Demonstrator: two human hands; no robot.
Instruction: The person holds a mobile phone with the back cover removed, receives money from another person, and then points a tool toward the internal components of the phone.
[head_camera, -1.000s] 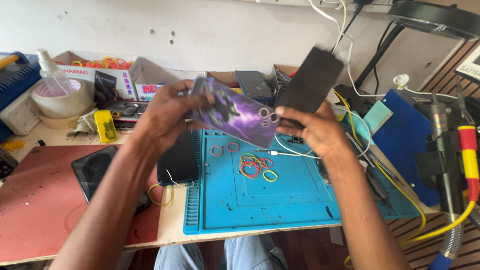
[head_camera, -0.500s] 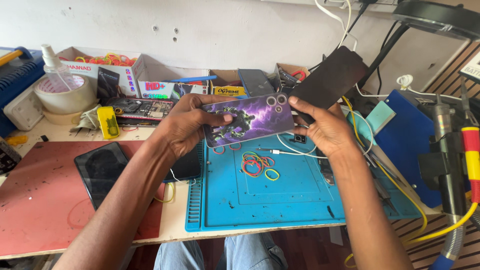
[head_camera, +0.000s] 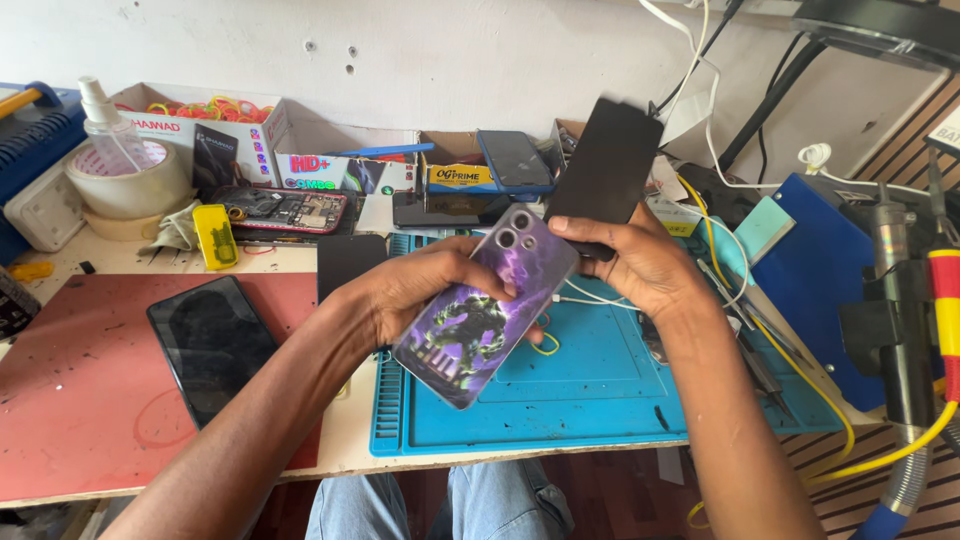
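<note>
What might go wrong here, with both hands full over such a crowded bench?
The left hand grips the purple-cased phone from one side only; it might slip onto the blue mat. The right hand pinches the black panel by its lower end, so it could tip out. The white cable under the hands may snag.

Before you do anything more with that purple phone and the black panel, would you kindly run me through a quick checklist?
1. Left hand has the purple phone in its grip, picture back facing up: ok.
2. Right hand holds the black panel by its lower end, panel raised and tilted: ok.
3. Phone and panel kept apart: cannot tell, their edges meet near the right thumb.
4. Blue mat lies under the hands to catch a slip: ok.
5. Mat free of clutter: not ok, a white cable and a yellow rubber band lie on it.
</note>
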